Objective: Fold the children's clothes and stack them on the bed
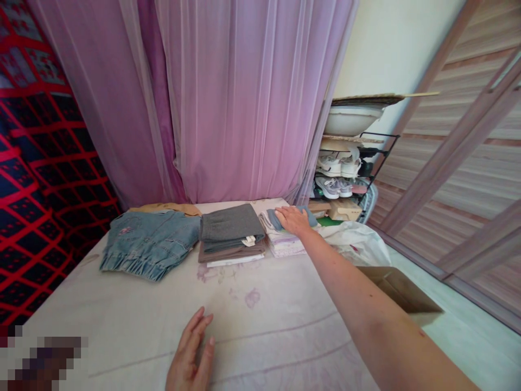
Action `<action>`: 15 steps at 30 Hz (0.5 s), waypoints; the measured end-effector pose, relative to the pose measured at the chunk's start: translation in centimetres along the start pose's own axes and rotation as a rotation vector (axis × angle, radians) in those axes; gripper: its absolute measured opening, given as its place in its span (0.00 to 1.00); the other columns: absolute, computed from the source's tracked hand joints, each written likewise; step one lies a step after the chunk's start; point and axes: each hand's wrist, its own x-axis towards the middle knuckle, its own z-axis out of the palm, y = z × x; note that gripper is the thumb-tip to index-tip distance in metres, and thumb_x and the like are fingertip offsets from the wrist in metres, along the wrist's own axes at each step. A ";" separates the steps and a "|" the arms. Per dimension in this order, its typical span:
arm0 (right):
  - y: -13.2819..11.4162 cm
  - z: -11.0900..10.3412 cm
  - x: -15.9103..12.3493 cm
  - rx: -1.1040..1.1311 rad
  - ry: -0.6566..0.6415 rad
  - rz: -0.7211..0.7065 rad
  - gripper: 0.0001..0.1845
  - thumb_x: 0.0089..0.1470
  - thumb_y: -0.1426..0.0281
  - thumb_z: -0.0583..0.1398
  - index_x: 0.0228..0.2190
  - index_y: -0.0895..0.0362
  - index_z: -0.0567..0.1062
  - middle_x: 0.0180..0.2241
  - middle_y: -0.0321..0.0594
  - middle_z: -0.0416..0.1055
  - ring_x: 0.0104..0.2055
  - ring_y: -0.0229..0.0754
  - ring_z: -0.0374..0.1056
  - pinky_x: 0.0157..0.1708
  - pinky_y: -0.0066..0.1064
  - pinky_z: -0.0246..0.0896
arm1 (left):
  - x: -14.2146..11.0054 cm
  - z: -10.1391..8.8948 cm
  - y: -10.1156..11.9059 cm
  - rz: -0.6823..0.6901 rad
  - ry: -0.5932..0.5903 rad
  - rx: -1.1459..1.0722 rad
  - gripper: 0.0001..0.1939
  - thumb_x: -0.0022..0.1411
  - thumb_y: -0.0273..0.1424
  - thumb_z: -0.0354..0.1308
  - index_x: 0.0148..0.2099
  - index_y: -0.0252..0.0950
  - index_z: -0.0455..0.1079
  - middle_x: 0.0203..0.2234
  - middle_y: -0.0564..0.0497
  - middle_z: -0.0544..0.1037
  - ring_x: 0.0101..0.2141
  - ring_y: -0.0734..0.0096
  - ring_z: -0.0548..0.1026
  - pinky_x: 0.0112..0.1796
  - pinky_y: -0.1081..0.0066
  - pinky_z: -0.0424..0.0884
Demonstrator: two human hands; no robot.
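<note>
My right hand (292, 220) reaches far across the bed and lies flat, fingers spread, on a small folded blue-grey cloth (310, 216) topping a pile of pale folded clothes (285, 243). My left hand (191, 353) rests open, palm down, on the pale floral bedsheet (264, 320) near me, holding nothing. To the left of the pale pile sits a stack of folded grey and brown garments (231, 233). Further left lies a blue denim piece (148, 241) over something tan.
Pink sheer curtains (228, 98) hang behind the bed. A red and black patterned cover (36, 179) is at the left. A shoe rack with sneakers (340, 174) and a white basin (352, 118) stands at the right, beside a white plastic bag (358, 244), a cardboard box (401, 290) and a wooden sliding door (468, 163).
</note>
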 end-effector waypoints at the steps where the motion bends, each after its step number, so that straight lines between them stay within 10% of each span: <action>1: 0.0 -0.2 0.0 0.005 -0.011 -0.016 0.28 0.63 0.55 0.39 0.56 0.45 0.65 0.60 0.38 0.61 0.61 0.51 0.54 0.57 0.58 0.44 | 0.0 0.0 0.0 -0.007 -0.002 -0.001 0.17 0.61 0.35 0.52 0.51 0.42 0.72 0.57 0.47 0.68 0.55 0.59 0.69 0.51 0.60 0.69; 15: 0.3 -2.4 -0.5 0.016 0.220 -0.079 0.24 0.64 0.62 0.42 0.53 0.52 0.70 0.57 0.40 0.65 0.61 0.46 0.54 0.60 0.46 0.42 | 0.4 0.0 0.6 -0.102 -0.050 -0.110 0.17 0.60 0.38 0.52 0.48 0.41 0.74 0.57 0.45 0.68 0.54 0.60 0.69 0.54 0.57 0.65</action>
